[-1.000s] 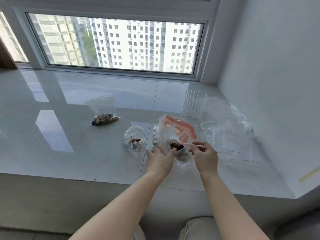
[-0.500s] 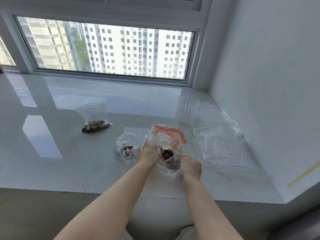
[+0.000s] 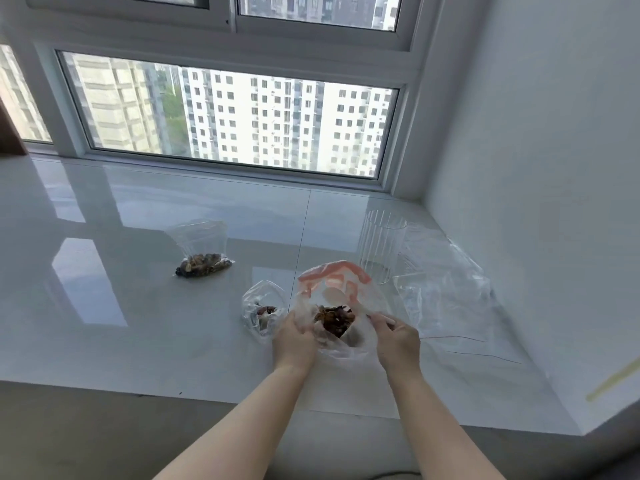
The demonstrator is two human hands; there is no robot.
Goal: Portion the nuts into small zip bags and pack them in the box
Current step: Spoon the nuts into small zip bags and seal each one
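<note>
A large clear bag with red print (image 3: 334, 282) stands open on the white sill, and a heap of brown nuts (image 3: 334, 318) shows inside with a small white scoop. My left hand (image 3: 294, 341) grips the bag's left edge. My right hand (image 3: 396, 341) holds the right edge and pinches the white scoop handle. A small zip bag (image 3: 263, 308) with a few nuts lies just left of the big bag. Another small zip bag with nuts (image 3: 204, 258) lies farther back on the left.
A clear ribbed cylinder container (image 3: 381, 249) stands behind the big bag. Empty clear zip bags (image 3: 446, 299) lie spread to the right, near the white wall. The window runs along the back, and the sill's front edge (image 3: 207, 398) is close to me.
My right hand has lifted from low beside the bag to its right edge, holding the scoop handle. The bag mouth is spread wider and the view has tilted upward.
</note>
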